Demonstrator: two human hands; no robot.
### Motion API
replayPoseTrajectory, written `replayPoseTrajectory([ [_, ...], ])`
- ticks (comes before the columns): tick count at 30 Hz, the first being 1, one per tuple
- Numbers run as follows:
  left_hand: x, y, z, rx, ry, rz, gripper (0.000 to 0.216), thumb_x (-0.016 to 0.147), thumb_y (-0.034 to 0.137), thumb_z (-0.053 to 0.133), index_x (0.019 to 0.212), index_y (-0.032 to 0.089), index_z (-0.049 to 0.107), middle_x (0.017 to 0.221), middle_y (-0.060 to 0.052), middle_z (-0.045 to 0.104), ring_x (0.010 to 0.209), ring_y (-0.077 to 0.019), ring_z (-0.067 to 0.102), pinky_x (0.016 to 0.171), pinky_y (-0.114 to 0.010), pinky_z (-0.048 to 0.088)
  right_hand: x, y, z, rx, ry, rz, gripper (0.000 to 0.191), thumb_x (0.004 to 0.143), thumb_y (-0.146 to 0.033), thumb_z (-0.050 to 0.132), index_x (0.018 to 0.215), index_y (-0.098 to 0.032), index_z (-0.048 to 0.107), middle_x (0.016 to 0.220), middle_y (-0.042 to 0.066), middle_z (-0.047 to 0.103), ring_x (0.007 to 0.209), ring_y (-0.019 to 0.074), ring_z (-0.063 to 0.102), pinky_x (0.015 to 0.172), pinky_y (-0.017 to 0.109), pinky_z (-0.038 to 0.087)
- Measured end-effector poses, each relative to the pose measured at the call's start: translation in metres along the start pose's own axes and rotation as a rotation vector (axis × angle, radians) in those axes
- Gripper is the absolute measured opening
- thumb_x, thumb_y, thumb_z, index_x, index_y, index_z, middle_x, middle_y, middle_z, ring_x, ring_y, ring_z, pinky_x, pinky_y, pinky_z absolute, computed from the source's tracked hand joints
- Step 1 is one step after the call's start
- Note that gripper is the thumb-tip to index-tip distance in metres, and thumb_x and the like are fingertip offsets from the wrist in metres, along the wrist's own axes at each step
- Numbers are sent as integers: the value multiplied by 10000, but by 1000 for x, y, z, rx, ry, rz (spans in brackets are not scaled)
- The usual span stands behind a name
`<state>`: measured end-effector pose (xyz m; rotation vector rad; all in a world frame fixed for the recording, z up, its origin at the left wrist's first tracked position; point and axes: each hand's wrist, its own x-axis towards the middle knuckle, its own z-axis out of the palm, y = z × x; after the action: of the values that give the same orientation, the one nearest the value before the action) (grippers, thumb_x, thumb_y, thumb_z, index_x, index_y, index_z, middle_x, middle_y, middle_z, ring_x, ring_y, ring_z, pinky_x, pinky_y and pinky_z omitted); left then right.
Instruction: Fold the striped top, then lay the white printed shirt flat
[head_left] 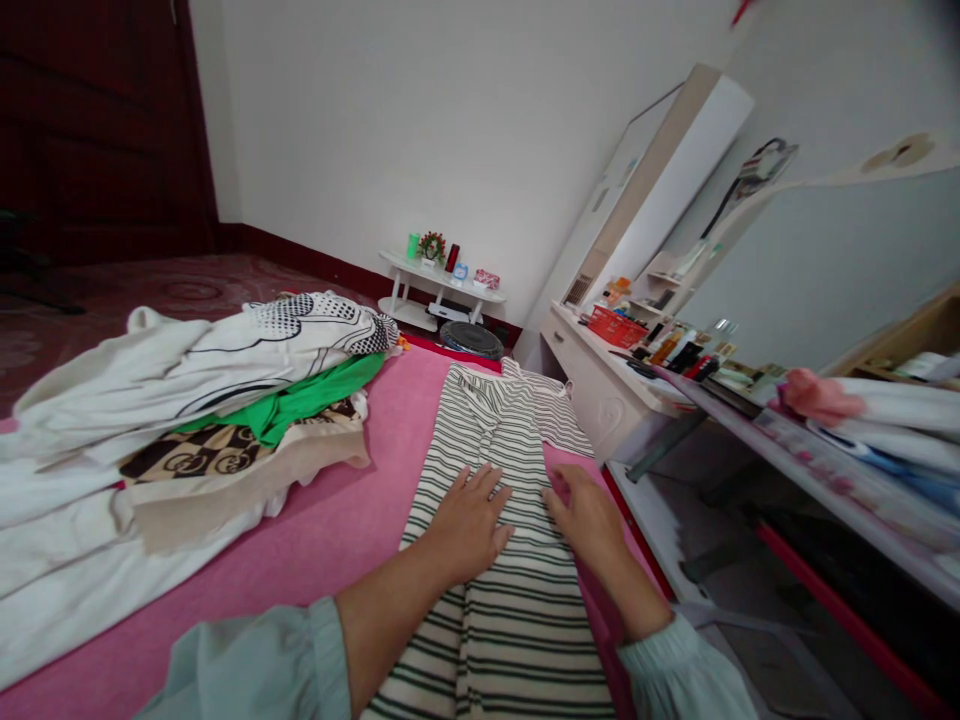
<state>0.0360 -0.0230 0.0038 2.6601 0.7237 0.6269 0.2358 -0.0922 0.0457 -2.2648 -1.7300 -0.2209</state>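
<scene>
A cream garment with dark green stripes (495,430) lies stretched out lengthwise on a pink bed cover (330,530). My left hand (469,520) rests flat on the middle of it, fingers spread and open. My right hand (585,515) sits at the garment's right edge with its fingers curled against the cloth; whether it pinches the fabric is hidden. Both forearms come out of pale grey-green sleeves.
A heap of clothes (187,400) fills the left of the bed: white pieces, a green one, a brown patterned one. A white dresser (600,390) with bottles and a red basket stands right. A low white shelf (442,285) is by the far wall.
</scene>
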Motion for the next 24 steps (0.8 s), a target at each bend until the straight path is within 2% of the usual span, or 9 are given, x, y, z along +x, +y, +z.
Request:
replayPoseTrajectory([
  [3,2,-1,1,11,33,-96,605,886,467,446,1386,127,443,1505,-133,348,1404,-287,266,1163,-475,156,25,3,15,144,-77,-202,337,880,-269,466,1153,-179,640,1212,94,636,1135,193,553,955,301,392],
  [6,4,-2,2,21,60,-184,650,887,475,420,1408,86,411,1495,-154,358,1401,-298,272,1164,-483,148,54,-5,17,70,-173,-112,259,874,-248,471,921,-200,721,1007,65,710,987,192,614,873,284,413],
  [8,6,-2,2,16,63,-201,637,886,463,419,1402,90,424,1487,-149,374,1395,-295,286,1165,-480,152,75,-19,14,30,-136,-46,234,865,-257,493,889,-208,721,910,53,716,899,189,626,807,274,415],
  [10,6,-3,1,7,64,-203,622,881,456,427,1387,96,447,1484,-145,380,1393,-297,292,1165,-480,158,94,-36,15,70,-65,-2,253,848,-283,537,1040,-204,683,928,47,707,876,181,624,773,261,414],
  [13,6,-2,-1,-15,52,-202,619,875,461,434,1377,100,464,1479,-144,389,1389,-304,298,1163,-481,169,119,-54,27,170,-35,88,561,784,-347,641,1286,-125,527,1005,87,687,892,195,624,761,263,429],
  [15,6,-2,-1,-25,45,-206,621,871,460,435,1377,100,465,1476,-145,393,1388,-308,299,1163,-483,169,133,-61,39,210,-71,107,633,742,-336,686,1291,-70,516,1019,120,682,911,218,624,774,279,438],
  [19,7,-2,-2,-43,38,-207,649,860,454,452,1380,68,453,1474,-168,389,1386,-315,295,1166,-485,158,146,-79,59,271,-160,12,290,801,-274,605,1021,-110,700,905,74,712,866,200,643,790,273,450],
  [21,8,-2,-2,-51,42,-207,655,852,446,461,1382,61,448,1468,-172,395,1382,-317,298,1167,-488,153,144,-90,67,299,-173,-60,269,858,-317,545,975,-156,725,998,57,713,972,197,633,876,282,439],
  [24,7,-1,-2,-59,59,-199,657,840,422,471,1405,90,420,1471,-150,397,1384,-312,291,1168,-488,147,134,-103,74,330,-206,-172,389,865,-410,560,1172,-193,659,1362,71,546,1297,246,442,1084,376,297],
])
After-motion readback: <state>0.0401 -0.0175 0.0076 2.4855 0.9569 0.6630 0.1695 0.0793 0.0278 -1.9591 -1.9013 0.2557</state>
